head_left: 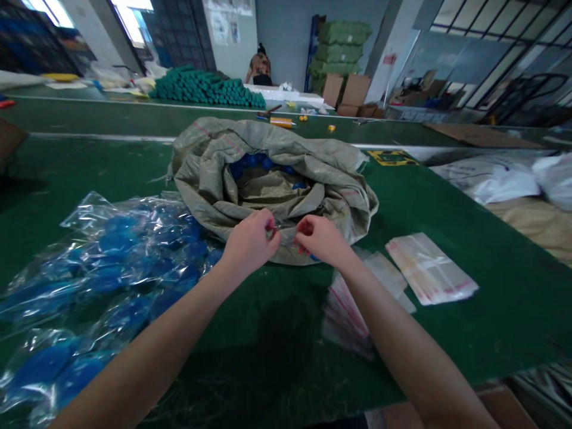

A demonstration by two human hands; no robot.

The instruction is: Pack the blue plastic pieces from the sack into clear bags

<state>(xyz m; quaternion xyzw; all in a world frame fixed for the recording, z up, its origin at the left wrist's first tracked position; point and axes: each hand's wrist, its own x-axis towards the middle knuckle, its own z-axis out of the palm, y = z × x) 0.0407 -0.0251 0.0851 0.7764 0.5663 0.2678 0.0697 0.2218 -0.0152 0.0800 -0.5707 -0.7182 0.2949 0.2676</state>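
Observation:
My left hand (250, 241) and my right hand (320, 238) are close together over the near rim of a grey-green woven sack (339, 179), both with fingers pinched. Between them stretches a thin clear plastic bag (286, 229), hard to make out. Blue round pieces (259, 162) show inside the sack's open mouth. To my left lies a pile of clear bags holding blue pieces (111, 274). Under my right forearm lies a stack of empty clear bags with red edges (348, 310).
Everything rests on a green table (447, 202). Another bundle of empty bags (429, 268) lies to the right, white sacks (491, 176) beyond. Green rolls (205, 89), cardboard boxes (348, 89) and a person (260, 65) are far back.

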